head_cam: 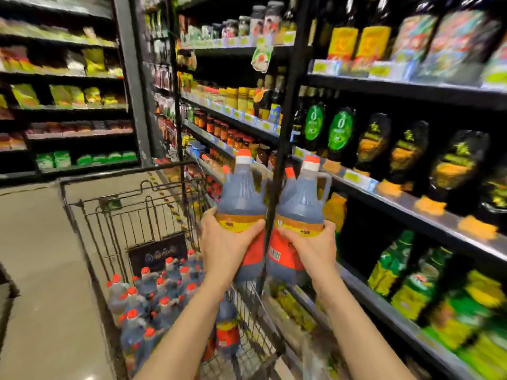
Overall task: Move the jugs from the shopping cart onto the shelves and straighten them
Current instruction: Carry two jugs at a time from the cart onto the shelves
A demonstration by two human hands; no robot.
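I hold two dark jugs with red caps and red-and-yellow labels upright in the air, side by side, above the cart's right rim. My left hand (225, 242) grips the left jug (241, 193) around its label. My right hand (312, 245) grips the right jug (301, 198) the same way. Both jugs are level with the middle shelf (411, 212) on the right. Below them, the black wire shopping cart (90, 229) holds several more red-capped jugs (145, 294) standing packed together.
A black vertical shelf post (282, 133) stands right behind the two held jugs. Dark bottles with green and orange labels (375, 144) line the right shelves, and green packages (411, 283) fill the lower one. The aisle floor (35, 270) lies left of the cart.
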